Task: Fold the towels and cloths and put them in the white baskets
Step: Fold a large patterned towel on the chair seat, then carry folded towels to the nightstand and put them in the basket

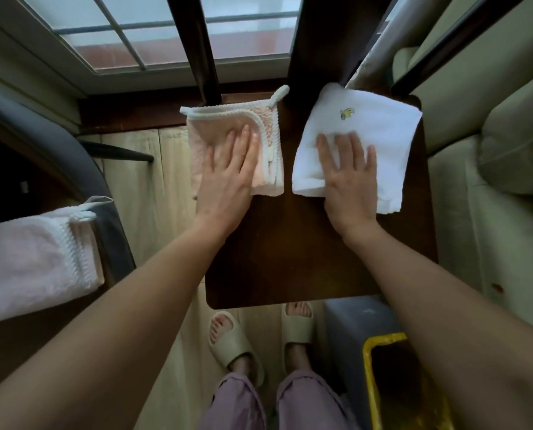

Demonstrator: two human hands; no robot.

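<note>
Left hand (228,178) flat on pink cloth (271,169), right hand (350,178) flat on white towel (383,131); both grips open. Pink cloth overhanging desk (290,252) edge; may slide off if released.

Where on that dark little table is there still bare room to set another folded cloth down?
The near half of the dark table is bare, bordered by the two wrists and the front edge. The far half is crowded: the left hand presses the pink cloth, the right hand presses the white towel, with only a narrow strip between them.
</note>
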